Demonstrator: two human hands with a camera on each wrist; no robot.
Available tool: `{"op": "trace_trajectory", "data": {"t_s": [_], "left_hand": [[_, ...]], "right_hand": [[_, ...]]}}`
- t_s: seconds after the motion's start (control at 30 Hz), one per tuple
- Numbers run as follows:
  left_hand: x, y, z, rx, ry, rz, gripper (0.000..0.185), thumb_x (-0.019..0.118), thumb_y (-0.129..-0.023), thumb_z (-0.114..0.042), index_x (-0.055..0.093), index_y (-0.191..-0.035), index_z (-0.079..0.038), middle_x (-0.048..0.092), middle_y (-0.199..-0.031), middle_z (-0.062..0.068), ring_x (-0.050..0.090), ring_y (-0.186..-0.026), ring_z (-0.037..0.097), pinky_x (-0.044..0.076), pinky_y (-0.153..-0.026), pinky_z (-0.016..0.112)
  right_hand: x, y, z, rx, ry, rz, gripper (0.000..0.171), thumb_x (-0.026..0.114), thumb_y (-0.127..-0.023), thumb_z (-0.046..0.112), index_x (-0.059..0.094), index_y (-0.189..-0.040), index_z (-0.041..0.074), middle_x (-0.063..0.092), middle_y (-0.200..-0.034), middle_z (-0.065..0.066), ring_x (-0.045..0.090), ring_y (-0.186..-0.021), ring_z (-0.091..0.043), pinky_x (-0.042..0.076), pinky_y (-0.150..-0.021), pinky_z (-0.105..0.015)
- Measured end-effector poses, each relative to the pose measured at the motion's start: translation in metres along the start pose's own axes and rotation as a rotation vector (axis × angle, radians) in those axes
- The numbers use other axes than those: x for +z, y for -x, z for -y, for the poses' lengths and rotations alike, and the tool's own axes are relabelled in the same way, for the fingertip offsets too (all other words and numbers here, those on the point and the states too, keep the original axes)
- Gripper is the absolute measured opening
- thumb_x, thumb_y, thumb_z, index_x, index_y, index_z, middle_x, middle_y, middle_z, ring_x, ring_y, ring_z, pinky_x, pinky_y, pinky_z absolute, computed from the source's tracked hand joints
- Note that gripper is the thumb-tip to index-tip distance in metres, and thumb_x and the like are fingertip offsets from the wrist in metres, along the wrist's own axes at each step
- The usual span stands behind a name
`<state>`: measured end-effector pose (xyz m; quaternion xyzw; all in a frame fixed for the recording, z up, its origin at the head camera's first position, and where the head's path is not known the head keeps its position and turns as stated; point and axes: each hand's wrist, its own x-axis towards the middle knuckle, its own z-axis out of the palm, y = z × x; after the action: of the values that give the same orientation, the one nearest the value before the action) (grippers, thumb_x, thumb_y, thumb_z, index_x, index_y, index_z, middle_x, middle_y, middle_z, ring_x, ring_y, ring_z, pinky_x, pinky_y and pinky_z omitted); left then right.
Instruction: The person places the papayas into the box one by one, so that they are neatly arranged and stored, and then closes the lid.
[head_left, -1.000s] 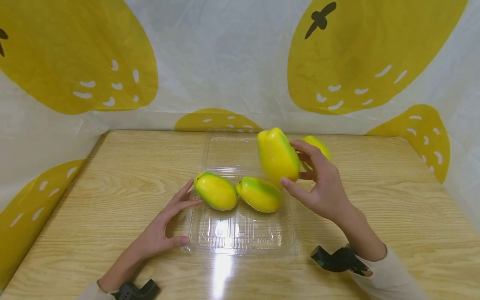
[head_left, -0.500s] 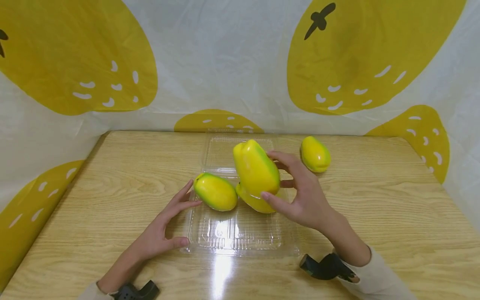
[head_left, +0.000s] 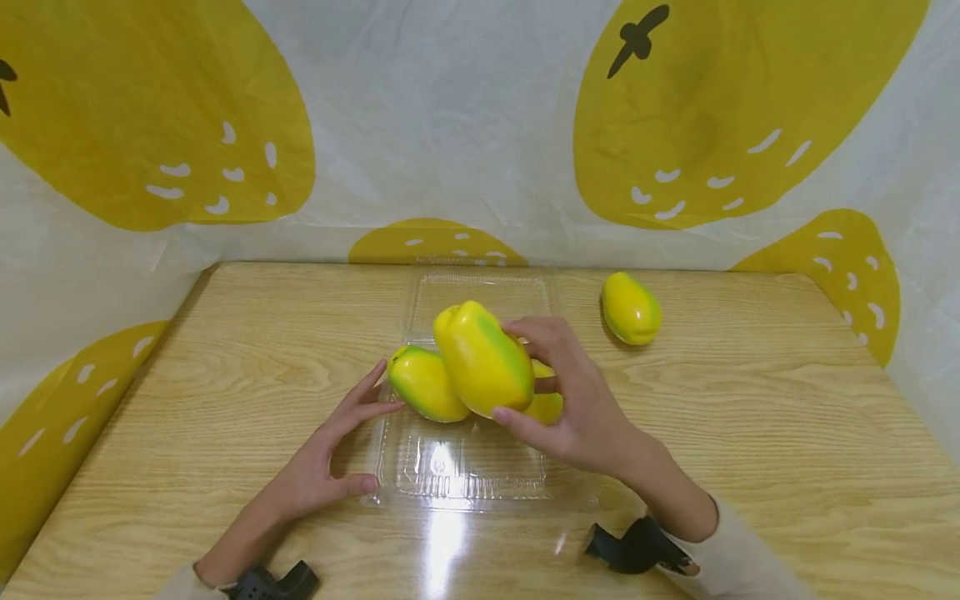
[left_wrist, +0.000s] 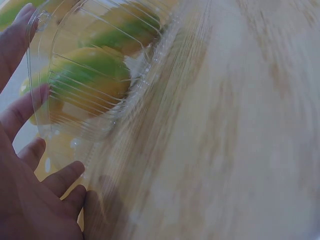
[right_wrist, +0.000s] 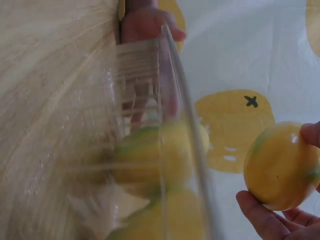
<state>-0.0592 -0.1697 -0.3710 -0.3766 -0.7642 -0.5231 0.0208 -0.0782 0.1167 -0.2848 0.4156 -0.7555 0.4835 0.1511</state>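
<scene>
Holding a yellow-green mango in our right hand, we have the fingers curled over its far side and the thumb under its near end, so the fruit hangs just above the clear plastic tray and in front of the fruit already lying there. That wrap-around grip suits it, we judge, since the skin looks smooth and glossy and the shape is rounded. In the right wrist view the same mango sits between thumb and fingertips, with the tray wall blurred beside it. Two more mangoes lie in the tray: the left one rests against the tray's left side, and the right one is mostly hidden behind the held fruit and our hand. Our left hand lies flat on the wooden table, fingers straight and spread, gripping nothing; the fingertips touch the tray's left edge and the thumb its near corner, which we take as steadying the light, slippery container. The left wrist view shows those fingers against the clear wall. A fourth mango sits on the table, well apart to the right. The hinged lid lies open behind. We can read no brand, label or writing anywhere.
</scene>
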Motion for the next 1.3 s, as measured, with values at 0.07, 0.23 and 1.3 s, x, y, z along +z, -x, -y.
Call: {"op": "trace_trajectory", "data": {"t_s": [0.07,0.23,1.3], "left_hand": [[0.000,0.001,0.002,-0.001,0.006,0.001,0.065,0.071,-0.072,-0.019,0.043,-0.127,0.000,0.007,-0.144,0.024,0.018,-0.126,0.046,0.012,-0.088,0.070],[0.000,0.000,0.004,0.016,0.010,-0.002,0.065,0.070,-0.074,-0.023,0.043,-0.128,0.000,0.007,-0.144,0.025,0.018,-0.127,0.045,0.013,-0.087,0.071],[-0.002,0.009,0.023,-0.023,-0.007,0.000,0.067,0.070,-0.074,-0.031,0.043,-0.130,-0.006,0.008,-0.146,0.021,0.018,-0.130,0.036,0.011,-0.105,0.027]], "right_hand": [[0.003,0.000,0.002,0.015,-0.017,0.021,0.062,0.070,-0.068,0.006,0.038,-0.119,-0.008,0.041,-0.114,-0.022,0.049,-0.092,-0.027,0.051,-0.059,-0.024],[0.010,0.000,0.005,0.024,-0.029,0.056,0.064,0.071,-0.066,0.004,0.039,-0.120,-0.008,0.041,-0.116,-0.020,0.046,-0.098,-0.023,0.051,-0.060,-0.022],[0.054,0.028,-0.029,0.020,0.095,0.313,0.064,0.060,-0.082,0.035,0.029,-0.136,0.017,0.030,-0.129,0.003,0.033,-0.117,-0.010,0.033,-0.096,-0.029]]}}
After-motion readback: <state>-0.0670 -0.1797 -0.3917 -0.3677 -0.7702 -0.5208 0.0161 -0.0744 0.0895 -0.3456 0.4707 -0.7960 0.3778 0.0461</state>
